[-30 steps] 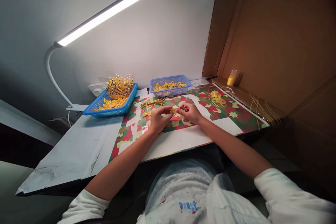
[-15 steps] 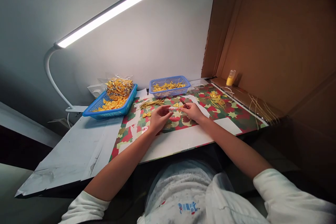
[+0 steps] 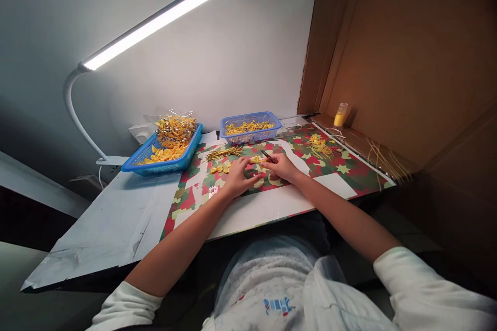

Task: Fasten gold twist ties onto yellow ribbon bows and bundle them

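Note:
My left hand rests low over the patterned mat, thumb and fingers apart, its fingertips beside a row of small yellow bows. Closed around dark tweezers, my right hand is just to the right of it. Another yellow bow lies between the hands, near the tweezers. Behind my left hand is a bunch of thin golden ties. Whether a small piece sits under the left fingertips is hidden.
A blue basket of yellow bows stands at the left, a second basket at the back. Yellow bows with ties lie at the right, near a small bottle. A lit lamp hangs above.
My left hand has opened and lowered toward the mat. More bows now show in the row to its left. My right hand has shifted slightly left with the tweezers.

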Tool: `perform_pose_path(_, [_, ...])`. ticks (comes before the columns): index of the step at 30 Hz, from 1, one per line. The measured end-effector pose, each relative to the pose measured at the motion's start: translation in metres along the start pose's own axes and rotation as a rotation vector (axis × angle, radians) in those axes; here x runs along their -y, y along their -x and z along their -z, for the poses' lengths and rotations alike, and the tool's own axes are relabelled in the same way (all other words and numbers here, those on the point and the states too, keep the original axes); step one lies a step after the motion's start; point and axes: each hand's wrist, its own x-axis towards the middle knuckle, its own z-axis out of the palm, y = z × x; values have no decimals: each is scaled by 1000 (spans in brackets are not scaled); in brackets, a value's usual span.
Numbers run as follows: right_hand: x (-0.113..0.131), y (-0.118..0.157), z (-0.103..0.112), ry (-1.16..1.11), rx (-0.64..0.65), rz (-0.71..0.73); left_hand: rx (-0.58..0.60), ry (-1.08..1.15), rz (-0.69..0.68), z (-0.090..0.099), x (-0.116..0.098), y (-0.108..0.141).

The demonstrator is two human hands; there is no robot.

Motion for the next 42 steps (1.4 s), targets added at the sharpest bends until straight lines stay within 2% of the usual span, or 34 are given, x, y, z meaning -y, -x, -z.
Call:
perform_pose_path(3, [0,0,-1,-4,48,-3,-10,154,55,3,-3,-1])
perform_pose_path(8, [4,4,-4,36,80,55,49,353,142,4,-9,-1])
perform_pose_path(11, [6,6,-5,43,94,72,34,433,153,4,-9,-1])
perform_pose_path(20, [8,4,-3,-115,160,-64,-33,301,11,8,-2,-4])
perform_pose_path(31, [15,9,-3,-210,221,-124,-174,360,123,5,6,-8])
perform_pose_path(34, [16,8,-4,-227,219,-139,-152,353,72,8,1,-6])
perform_pose_path(39, [15,6,-5,-255,248,-166,-64,208,-214,11,-10,-1])
perform_pose_path(42, [15,6,-5,-269,246,-191,-54,156,-270,11,-10,-1])
